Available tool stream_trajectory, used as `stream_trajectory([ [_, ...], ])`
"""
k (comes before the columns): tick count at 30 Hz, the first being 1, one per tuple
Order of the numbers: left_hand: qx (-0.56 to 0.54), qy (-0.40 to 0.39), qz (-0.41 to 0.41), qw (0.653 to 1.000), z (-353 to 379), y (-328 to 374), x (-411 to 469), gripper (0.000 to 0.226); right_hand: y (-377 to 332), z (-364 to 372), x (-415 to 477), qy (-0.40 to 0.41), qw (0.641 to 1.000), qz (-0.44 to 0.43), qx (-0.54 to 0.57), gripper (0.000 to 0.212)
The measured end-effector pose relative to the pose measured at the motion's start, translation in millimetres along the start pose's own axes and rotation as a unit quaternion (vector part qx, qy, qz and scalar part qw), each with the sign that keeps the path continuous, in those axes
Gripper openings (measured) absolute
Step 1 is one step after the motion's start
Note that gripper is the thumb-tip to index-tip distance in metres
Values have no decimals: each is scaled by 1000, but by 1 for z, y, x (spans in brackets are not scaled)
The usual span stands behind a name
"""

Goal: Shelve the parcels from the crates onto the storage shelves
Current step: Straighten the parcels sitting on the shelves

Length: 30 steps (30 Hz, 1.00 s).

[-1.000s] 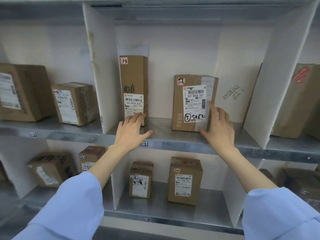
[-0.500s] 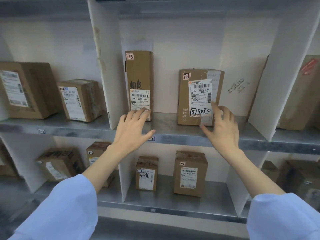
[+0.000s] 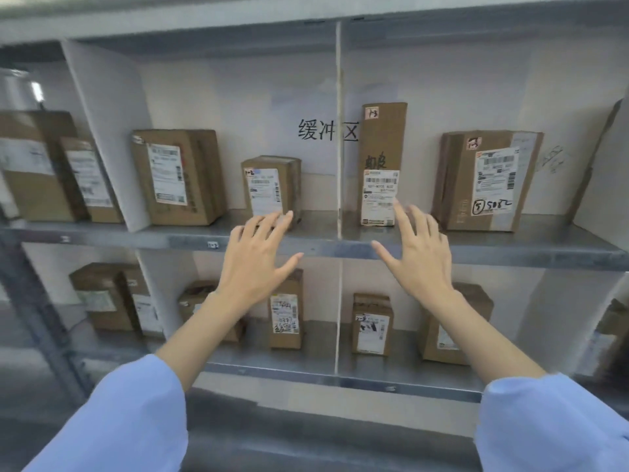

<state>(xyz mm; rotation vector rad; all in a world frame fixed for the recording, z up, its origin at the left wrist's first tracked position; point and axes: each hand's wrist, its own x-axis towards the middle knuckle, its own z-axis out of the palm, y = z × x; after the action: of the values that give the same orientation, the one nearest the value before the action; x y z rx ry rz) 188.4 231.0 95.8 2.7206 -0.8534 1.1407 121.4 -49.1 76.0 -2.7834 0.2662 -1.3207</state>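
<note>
Cardboard parcels stand on a grey metal shelf [image 3: 340,248]. A tall narrow parcel [image 3: 384,141] and a wider parcel marked 5082 [image 3: 490,180] stand right of a thin white divider [image 3: 338,131]. A small parcel [image 3: 272,185] stands left of the divider. My left hand [image 3: 255,260] hovers with spread fingers in front of the small parcel. My right hand [image 3: 420,250] is spread open in front of the shelf edge, its fingertips over the tall parcel's label. Neither hand holds anything.
More parcels stand further left, such as a big box [image 3: 180,175] and another [image 3: 41,165] beyond a white divider [image 3: 109,131]. The lower shelf [image 3: 306,373] carries several small parcels. A grey upright post [image 3: 30,301] is at the left.
The view has swung left, so the shelf contents sit further right. Both hands have come off the tall parcel and the 5082 parcel and drawn back, staying spread.
</note>
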Motion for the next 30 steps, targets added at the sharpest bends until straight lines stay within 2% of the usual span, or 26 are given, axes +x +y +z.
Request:
stream_trajectory([
  [6,-5,-35,-41,999,-1,-74,-29,78,-90,18,3,-13,999,-38,10,77],
  [12,14,-42,-76,996,17,-142,-33,78,-143,48,34,-14,998,-60,15,79],
  [21,12,-49,-103,993,65,-216,3,78,-171,102,83,-41,999,-24,25,91],
  [30,-26,-56,-97,993,106,-232,18,78,-179,139,108,-22,999,-9,30,99],
])
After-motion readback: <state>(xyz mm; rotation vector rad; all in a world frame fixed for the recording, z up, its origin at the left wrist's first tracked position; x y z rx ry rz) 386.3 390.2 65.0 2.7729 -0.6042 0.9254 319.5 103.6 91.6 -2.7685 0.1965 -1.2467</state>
